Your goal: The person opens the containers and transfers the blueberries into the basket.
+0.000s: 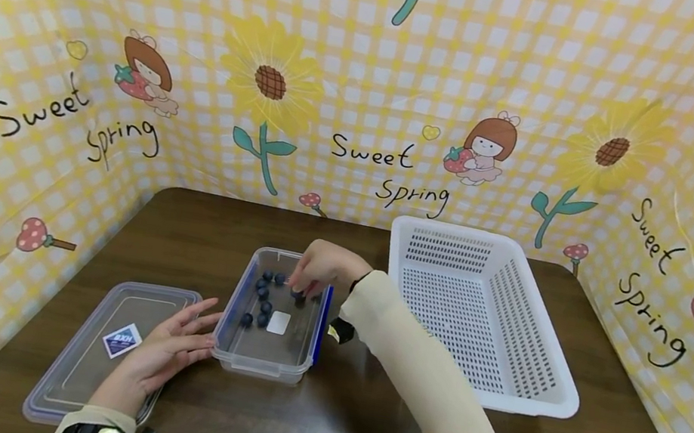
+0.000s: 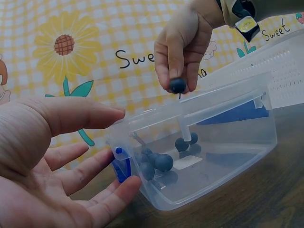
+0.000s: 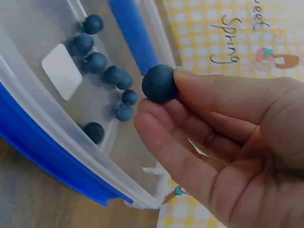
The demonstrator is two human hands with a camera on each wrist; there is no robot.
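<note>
A clear plastic container (image 1: 258, 366) with blue side clips stands in the middle of the table. Several blueberries (image 1: 265, 306) lie on its floor around a white square label (image 1: 278, 323). My right hand (image 1: 326, 268) pinches one blueberry (image 3: 160, 83) between thumb and fingers, above the container's rim in the left wrist view. At the container's left side is my left hand (image 1: 161, 354), fingers spread and fairly straight. Its fingertips (image 2: 124, 190) rest against the wall beside a blue clip (image 2: 122, 165), with the thumb up at the rim.
The clear lid (image 1: 101, 325) with a blue-and-white sticker lies flat at the left, partly under my left forearm. To the right stands a large white slotted basket (image 1: 540, 341). A yellow checked cloth (image 1: 369, 82) walls in the back and sides of the dark wooden table (image 1: 208, 224).
</note>
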